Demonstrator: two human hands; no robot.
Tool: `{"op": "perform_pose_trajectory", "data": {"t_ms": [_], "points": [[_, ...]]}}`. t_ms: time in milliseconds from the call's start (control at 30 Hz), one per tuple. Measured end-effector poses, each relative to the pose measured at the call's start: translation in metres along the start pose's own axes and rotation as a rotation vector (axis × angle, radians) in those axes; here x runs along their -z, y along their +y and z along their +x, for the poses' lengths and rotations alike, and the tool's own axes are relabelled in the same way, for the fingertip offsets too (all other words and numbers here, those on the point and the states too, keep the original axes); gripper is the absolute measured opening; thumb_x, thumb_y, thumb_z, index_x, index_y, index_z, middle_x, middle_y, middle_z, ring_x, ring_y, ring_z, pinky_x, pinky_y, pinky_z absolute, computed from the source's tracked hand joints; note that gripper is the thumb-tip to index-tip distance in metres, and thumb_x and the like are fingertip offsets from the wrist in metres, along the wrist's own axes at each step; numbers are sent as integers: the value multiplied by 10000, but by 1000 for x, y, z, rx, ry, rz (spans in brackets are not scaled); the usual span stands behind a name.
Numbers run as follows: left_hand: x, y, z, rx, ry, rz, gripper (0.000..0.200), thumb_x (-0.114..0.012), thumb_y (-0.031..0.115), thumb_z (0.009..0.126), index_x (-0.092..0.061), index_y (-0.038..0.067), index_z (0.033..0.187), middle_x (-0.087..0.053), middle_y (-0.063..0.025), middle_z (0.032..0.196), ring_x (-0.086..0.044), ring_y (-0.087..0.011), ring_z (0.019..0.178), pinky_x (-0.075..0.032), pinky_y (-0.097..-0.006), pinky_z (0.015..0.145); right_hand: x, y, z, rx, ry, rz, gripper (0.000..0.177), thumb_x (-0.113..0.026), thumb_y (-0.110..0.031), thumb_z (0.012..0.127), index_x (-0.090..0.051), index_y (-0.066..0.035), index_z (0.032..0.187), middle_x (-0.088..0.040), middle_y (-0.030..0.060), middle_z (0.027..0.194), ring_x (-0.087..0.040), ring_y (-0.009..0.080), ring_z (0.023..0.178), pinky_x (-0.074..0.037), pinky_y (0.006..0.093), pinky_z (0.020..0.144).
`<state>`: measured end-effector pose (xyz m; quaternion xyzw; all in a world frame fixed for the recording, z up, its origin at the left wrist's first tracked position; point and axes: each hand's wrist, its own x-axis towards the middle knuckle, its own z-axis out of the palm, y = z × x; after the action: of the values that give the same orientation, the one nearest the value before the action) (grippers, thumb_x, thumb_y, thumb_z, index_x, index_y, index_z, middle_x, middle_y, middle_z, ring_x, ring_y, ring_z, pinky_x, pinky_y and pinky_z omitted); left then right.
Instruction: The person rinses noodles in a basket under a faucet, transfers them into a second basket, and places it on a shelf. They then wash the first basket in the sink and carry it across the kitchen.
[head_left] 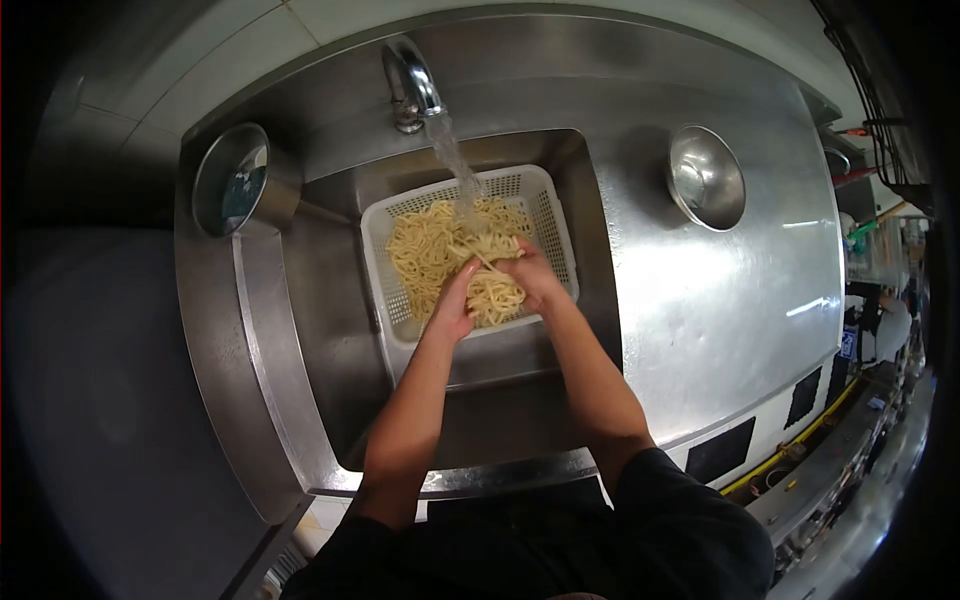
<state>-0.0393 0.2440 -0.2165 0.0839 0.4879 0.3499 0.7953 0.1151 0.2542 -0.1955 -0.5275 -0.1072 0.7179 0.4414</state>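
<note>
Thick pale noodles [425,245] fill much of a white perforated basket [376,290] that stands in the steel sink [335,330]. Water runs from the faucet [409,85] onto them. My left hand [455,305] and my right hand [534,276] are both in the basket, near its front side. Between them they hold up a clump of noodles, with strands draped over the fingers. Fingers of both hands curl round this clump, and some fingertips are hidden among the strands.
A round steel bowl [707,180] sits on the steel counter [740,290] to the right. At the left of the sink stands a metal container [232,180]. Shelving and assorted kitchen items line the far right. A tiled wall [225,50] rises behind the faucet.
</note>
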Motion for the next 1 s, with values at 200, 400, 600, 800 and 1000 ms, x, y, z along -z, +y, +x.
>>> {"op": "perform_pose_trajectory", "data": {"t_ms": [200, 400, 600, 800, 1000], "points": [[-42, 69, -33, 159, -48, 8, 486, -579, 431, 966, -541, 85, 1304, -637, -79, 1191, -653, -227, 1036, -549, -387, 902, -39, -75, -34, 29, -29, -38, 348, -684, -4, 820, -594, 23, 1155, -676, 136, 1044, -702, 247, 900, -599, 362, 721], [6, 94, 14, 84, 42, -38, 491, -540, 421, 987, -499, 89, 1347, -615, -84, 1225, -612, -221, 1096, -523, -378, 948, -38, -82, 9, 27, -6, -220, 578, -656, -6, 840, -456, 43, 1381, -608, 169, 1168, -648, 261, 1031, -607, 362, 752], [14, 58, 52, -517, 280, 1140, 698, -716, 308, 844, -408, 124, 1442, -451, -123, 1445, -454, -335, 1303, -437, -526, 1034, -9, -24, 75, 516, 141, -649, 657, -635, 43, 759, -464, 21, 1393, -545, 217, 1243, -602, 357, 1070, -558, 452, 894], [5, 31, 52, -458, 338, 2111, 794, -789, 144, 714, -435, 160, 1425, -203, -133, 1575, -378, -533, 1291, -450, -571, 1005, -4, 40, 61, 585, 60, -1626, 749, -755, -100, 703, -460, -110, 1391, -370, 211, 1471, -355, 398, 1361, -387, 649, 1011], [16, 48, 63, -393, 482, 1662, 647, -745, 105, 688, -572, 114, 1311, -534, -205, 1355, -579, -405, 1139, -507, -427, 947, 19, 23, 60, 303, 67, -1379, 1077, -855, -226, 641, -259, -231, 1538, -251, 161, 1565, -247, 400, 1434, -327, 713, 1035]]}}
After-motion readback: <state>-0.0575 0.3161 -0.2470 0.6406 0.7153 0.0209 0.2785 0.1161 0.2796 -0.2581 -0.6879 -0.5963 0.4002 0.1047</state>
